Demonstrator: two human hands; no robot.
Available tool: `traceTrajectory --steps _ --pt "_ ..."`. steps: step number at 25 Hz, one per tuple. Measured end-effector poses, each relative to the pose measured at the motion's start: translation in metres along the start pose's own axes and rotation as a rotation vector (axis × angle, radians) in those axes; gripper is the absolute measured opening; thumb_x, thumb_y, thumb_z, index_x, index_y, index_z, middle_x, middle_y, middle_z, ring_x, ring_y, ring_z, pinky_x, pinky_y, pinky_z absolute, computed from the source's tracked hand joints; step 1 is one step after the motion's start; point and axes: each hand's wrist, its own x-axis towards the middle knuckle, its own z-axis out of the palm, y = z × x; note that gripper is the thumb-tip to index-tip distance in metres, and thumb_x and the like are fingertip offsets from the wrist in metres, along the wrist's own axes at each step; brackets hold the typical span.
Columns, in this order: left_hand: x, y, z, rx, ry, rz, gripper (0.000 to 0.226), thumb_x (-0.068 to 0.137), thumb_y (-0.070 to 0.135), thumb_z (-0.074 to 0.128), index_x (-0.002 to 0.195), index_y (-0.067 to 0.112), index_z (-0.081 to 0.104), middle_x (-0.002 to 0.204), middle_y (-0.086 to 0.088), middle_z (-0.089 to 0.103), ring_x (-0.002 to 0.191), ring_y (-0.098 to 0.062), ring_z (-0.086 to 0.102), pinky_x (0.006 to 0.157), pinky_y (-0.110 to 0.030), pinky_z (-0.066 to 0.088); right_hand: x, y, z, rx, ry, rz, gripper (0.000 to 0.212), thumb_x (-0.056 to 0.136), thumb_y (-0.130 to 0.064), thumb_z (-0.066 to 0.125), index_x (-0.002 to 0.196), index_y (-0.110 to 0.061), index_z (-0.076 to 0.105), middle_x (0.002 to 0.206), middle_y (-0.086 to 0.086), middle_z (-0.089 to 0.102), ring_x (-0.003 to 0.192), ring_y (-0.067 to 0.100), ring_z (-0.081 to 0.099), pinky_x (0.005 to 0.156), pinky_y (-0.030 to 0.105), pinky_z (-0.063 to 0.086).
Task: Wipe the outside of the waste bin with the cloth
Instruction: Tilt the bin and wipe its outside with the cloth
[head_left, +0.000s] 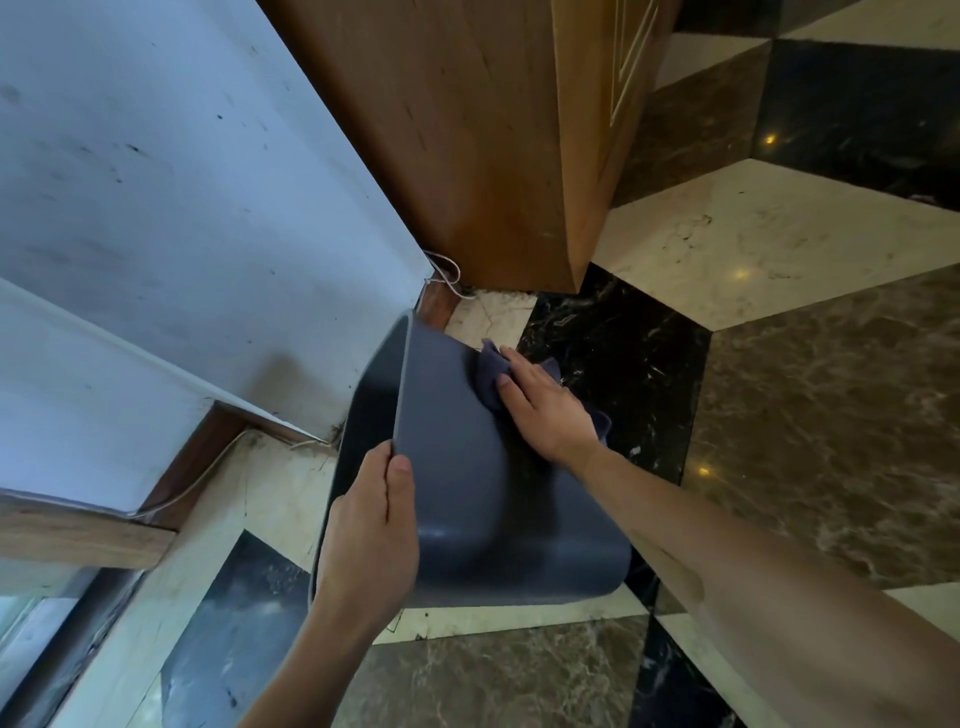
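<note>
A dark grey plastic waste bin (467, 483) stands on the floor, tilted toward the wall on the left. My left hand (371, 525) grips its near rim, thumb on the outer wall and fingers inside. My right hand (545, 405) lies flat on a purple-blue cloth (491, 366) and presses it against the bin's upper right outer wall. Part of the cloth sticks out beyond my palm near the wrist. The inside of the bin is mostly hidden.
A white wall (182, 208) with a wooden skirting runs along the left. A wooden cabinet (483, 140) stands just behind the bin, with loose white cable (447, 278) at its foot. Patterned marble floor (805, 364) spreads to the right.
</note>
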Motion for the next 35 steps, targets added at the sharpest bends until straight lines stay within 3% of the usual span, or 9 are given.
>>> traceTrajectory --steps 2,5,8,12,16,22,26,29,35 --pt "0.001 0.002 0.001 -0.002 0.044 -0.002 0.028 0.103 0.030 0.030 0.091 0.025 0.054 0.072 0.009 0.061 0.072 0.002 0.057 0.047 -0.015 0.040 -0.013 0.006 0.000 -0.002 -0.036 0.033 0.056 0.099 -0.059 0.020 0.154 -0.045 0.017 0.163 -0.020 0.016 0.151 0.014 0.011 0.117 0.061 0.010" --pt "0.009 0.001 -0.005 -0.032 0.077 -0.094 0.031 0.103 0.030 0.031 0.079 0.026 0.051 0.068 0.006 0.056 0.060 -0.012 0.055 0.045 -0.030 0.044 -0.045 0.000 0.005 -0.039 -0.051 -0.036 0.052 0.099 -0.058 0.022 0.150 -0.051 0.021 0.161 -0.027 0.017 0.151 0.011 0.008 0.116 0.064 0.006" --pt "0.012 -0.002 -0.010 -0.022 0.079 -0.170 0.035 0.102 0.033 0.030 0.078 0.023 0.053 0.069 0.000 0.056 0.060 -0.023 0.054 0.048 -0.043 0.049 -0.087 -0.011 0.014 -0.102 -0.020 -0.172 0.055 0.095 -0.063 0.018 0.149 -0.053 0.021 0.158 -0.031 0.019 0.150 0.005 0.010 0.119 0.054 0.010" --pt "0.017 -0.004 -0.011 -0.003 0.074 -0.129 0.034 0.102 0.029 0.033 0.076 0.022 0.053 0.066 -0.001 0.054 0.063 -0.023 0.052 0.049 -0.035 0.041 -0.139 -0.011 0.030 -0.187 0.053 -0.327 0.057 0.099 -0.064 0.020 0.153 -0.049 0.014 0.159 -0.029 0.016 0.150 0.000 0.005 0.120 0.035 0.013" --pt "0.021 -0.010 -0.014 0.012 0.055 -0.097 0.036 0.102 0.026 0.033 0.071 0.016 0.049 0.058 -0.002 0.047 0.055 -0.022 0.047 0.047 -0.034 0.035 -0.150 0.003 0.037 -0.249 0.197 -0.453 0.055 0.102 -0.055 0.033 0.153 -0.034 0.031 0.159 -0.017 0.030 0.148 0.008 0.024 0.115 0.035 0.031" --pt "0.027 -0.020 -0.022 0.002 -0.044 -0.021 0.030 0.103 0.023 0.033 0.085 0.011 0.054 0.064 -0.004 0.051 0.059 -0.019 0.048 0.053 -0.037 0.037 -0.135 0.048 0.046 -0.111 0.173 -0.174 0.055 0.102 -0.056 0.020 0.154 -0.038 0.024 0.161 -0.020 0.021 0.150 0.003 0.008 0.120 0.040 0.021" --pt "0.025 -0.010 -0.019 0.027 -0.074 0.101 0.024 0.104 0.024 0.034 0.092 0.027 0.055 0.067 0.006 0.060 0.066 -0.004 0.056 0.052 -0.016 0.041 -0.090 0.067 0.043 0.006 0.196 -0.010 0.063 0.099 -0.060 0.015 0.157 -0.034 0.017 0.162 -0.019 0.012 0.151 0.004 0.001 0.123 0.039 0.009" --pt "0.027 -0.006 -0.022 0.026 -0.098 0.109 0.024 0.104 0.023 0.034 0.097 0.023 0.057 0.072 0.005 0.062 0.073 -0.002 0.056 0.057 -0.010 0.040 -0.047 0.075 0.035 0.095 0.172 0.092 0.068 0.097 -0.060 0.018 0.157 -0.028 0.014 0.165 -0.009 0.011 0.149 0.003 -0.003 0.123 0.035 0.000" --pt "0.018 -0.010 -0.023 0.019 -0.083 0.021 0.027 0.104 0.025 0.032 0.091 0.028 0.055 0.068 0.022 0.062 0.061 0.008 0.057 0.036 -0.011 0.037 0.000 0.083 0.017 0.215 0.141 0.296 0.060 0.097 -0.060 0.027 0.143 -0.027 0.048 0.146 0.007 0.052 0.133 0.028 0.047 0.107 0.036 0.031"
